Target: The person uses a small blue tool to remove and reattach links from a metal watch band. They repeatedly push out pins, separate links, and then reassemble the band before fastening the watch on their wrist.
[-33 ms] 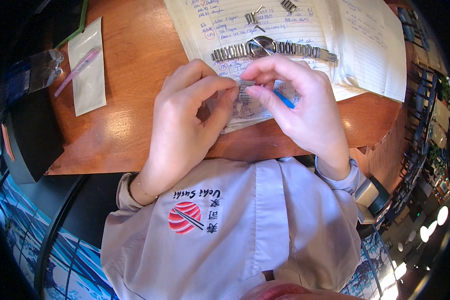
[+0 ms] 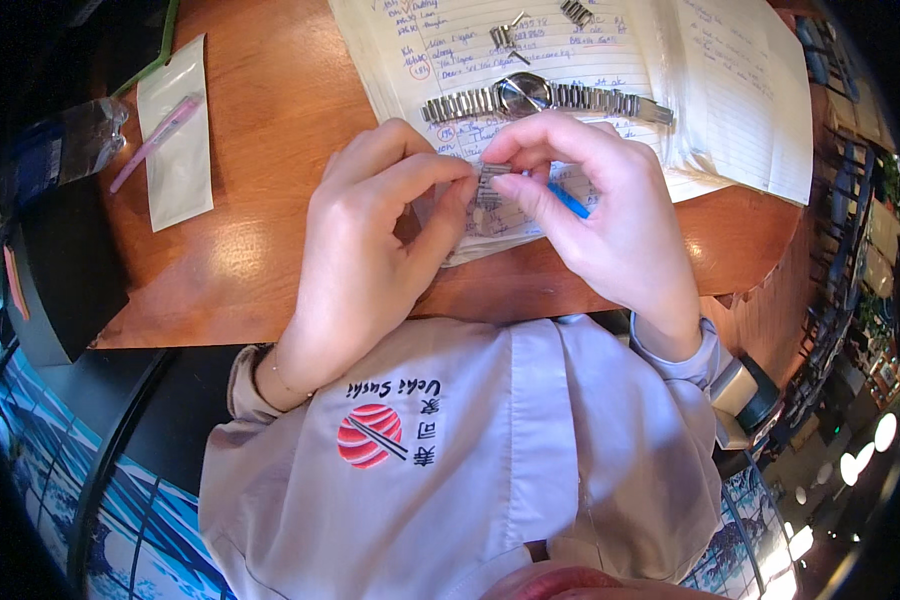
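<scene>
Hands barely changing versus the frame just before: pose is staying the same, so the work on the band piece (image 2: 491, 184) is sitting at the same point. Piece is hanging between both hands, above the near edge of the notebook (image 2: 735, 115). Left hand (image 2: 365, 215): thumb and index are meeting, clamping the piece's left end. Right hand (image 2: 615, 190): fingers are closing around a blue tool (image 2: 569, 201); its tip is hiding behind them, can't tell if it's touching the piece.

Around: watch (image 2: 524, 94) is lying just beyond the right fingers, loose links (image 2: 503, 38) and a pin (image 2: 519, 58) farther up the page. Pen (image 2: 156, 143) is resting on a white packet (image 2: 182, 195), left on the desk (image 2: 240, 250), well apart. Fingers are blocking the view of the contact; nothing else is standing in the way.
</scene>
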The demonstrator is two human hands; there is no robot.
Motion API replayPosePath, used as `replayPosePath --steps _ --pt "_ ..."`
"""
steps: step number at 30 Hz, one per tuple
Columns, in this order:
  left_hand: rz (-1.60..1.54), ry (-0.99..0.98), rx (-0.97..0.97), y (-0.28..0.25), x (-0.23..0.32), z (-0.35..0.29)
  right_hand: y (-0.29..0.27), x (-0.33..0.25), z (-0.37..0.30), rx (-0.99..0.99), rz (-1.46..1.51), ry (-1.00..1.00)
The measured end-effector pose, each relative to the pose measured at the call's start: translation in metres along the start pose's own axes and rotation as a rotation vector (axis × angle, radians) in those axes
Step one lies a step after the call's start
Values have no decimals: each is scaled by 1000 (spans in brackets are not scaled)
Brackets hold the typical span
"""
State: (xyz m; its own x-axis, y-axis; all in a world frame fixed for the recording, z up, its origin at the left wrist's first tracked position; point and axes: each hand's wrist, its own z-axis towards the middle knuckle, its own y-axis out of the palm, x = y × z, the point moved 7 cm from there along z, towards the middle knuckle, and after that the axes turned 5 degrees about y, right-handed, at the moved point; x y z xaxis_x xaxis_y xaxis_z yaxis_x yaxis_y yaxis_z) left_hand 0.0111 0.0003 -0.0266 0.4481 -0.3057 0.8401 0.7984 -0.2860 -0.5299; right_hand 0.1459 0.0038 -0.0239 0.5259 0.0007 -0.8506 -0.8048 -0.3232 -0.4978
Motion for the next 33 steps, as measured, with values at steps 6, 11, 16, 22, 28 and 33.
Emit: replayPosePath --steps 6,11,16,22,28,33 --pt "269 159 35 -36 6 33 -22 7 1 105 224 15" --pt "315 344 105 -25 -8 75 -32 17 3 210 490 44" --pt "259 244 141 -16 -12 79 -35 28 4 194 646 120" --pt "205 439 149 -12 30 63 -33 28 2 218 736 125" --pt "-70 209 39 1 21 53 -30 20 1 268 724 90" --pt "-136 111 28 0 12 51 -34 14 -2 432 471 11"
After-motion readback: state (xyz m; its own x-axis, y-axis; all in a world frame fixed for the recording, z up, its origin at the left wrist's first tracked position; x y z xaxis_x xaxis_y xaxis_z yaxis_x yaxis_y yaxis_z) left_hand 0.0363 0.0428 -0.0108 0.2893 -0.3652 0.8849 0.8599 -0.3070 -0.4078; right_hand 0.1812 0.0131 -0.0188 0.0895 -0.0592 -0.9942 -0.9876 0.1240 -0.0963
